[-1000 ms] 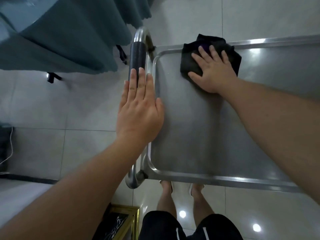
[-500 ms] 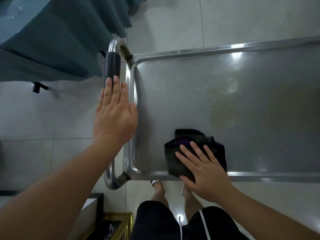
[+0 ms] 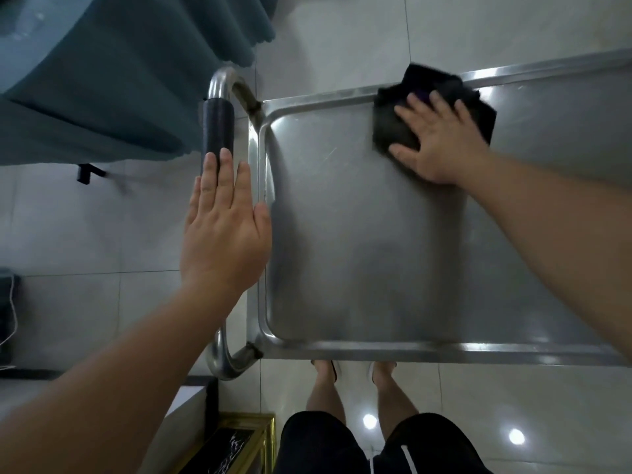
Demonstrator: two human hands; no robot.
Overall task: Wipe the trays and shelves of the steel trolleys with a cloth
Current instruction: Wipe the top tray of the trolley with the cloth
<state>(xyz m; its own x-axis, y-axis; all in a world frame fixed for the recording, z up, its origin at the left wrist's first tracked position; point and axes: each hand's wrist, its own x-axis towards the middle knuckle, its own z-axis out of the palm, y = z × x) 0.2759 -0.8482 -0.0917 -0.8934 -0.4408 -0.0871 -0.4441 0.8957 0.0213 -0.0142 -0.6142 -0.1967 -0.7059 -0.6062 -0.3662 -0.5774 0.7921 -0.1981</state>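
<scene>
The right hand (image 3: pixel 441 138) lies flat on a dark cloth (image 3: pixel 393 130), fingers (image 3: pixel 436 100) spread and straight, pressing it onto the top tray (image 3: pixel 342 234) of the steel trolley (image 3: pixel 444 348). The cloth sits against the tray's far rim, well away from the handle (image 3: pixel 219 131) at the tray's end, and part of it laps up over that rim. The left hand (image 3: pixel 224 234) is open too, fingers together and straight, laid along the handle with the fingertips on its black sleeve; it looks to be steadying the trolley, though how hard it bears down cannot be told from here.

The step in hand is wiping the tray floor. To do it well, keep the palm flat so the whole cloth stays in contact, draw it in straight overlapping passes from the far rim toward the near one, and run the cloth's edge into the rounded corners by the handle, where dirt would collect. The left hand should hold firm so the trolley does not roll under the push.

The tray holds nothing but the cloth and the hand on it; its surface shows faint scratches and dull smears, and the light is too patchy to say which parts are already clean. Any lower shelves are hidden beneath the tray. A blue cloth-covered piece (image 3: pixel 102 80) stands on the floor beyond the handle.
</scene>
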